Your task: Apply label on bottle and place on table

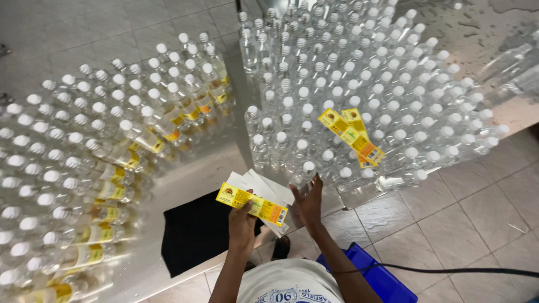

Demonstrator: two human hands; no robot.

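Yellow paper label strip [252, 204], printed with an orange end, sits pinched in the left hand [242, 224], whose fingers are closed around its lower edge so the strip lies flat and slanted across the fingertips. Just beneath that strip and touching it is a small stack of white backing sheets [264, 188], fanned out toward the right hand. The right hand [308, 203] is spread open, fingers apart and pointing away from the body, holding nothing; its fingertips are just beside the white cap of the nearest clear plastic bottle [308, 168].

Ahead of the right hand stands a dense block of clear unlabelled capped bottles [359, 84] on a shiny steel table [185, 179]. Two more yellow label strips [351, 136] lie loose on top of those caps, beyond and outward of the right hand. Beyond and outward of the left hand stands a second block of capped bottles [84, 146], several of which carry yellow labels. Near the left wrist lies a black cloth [193, 233], and under the right forearm a blue plastic crate [370, 278] rests on the tiled floor.
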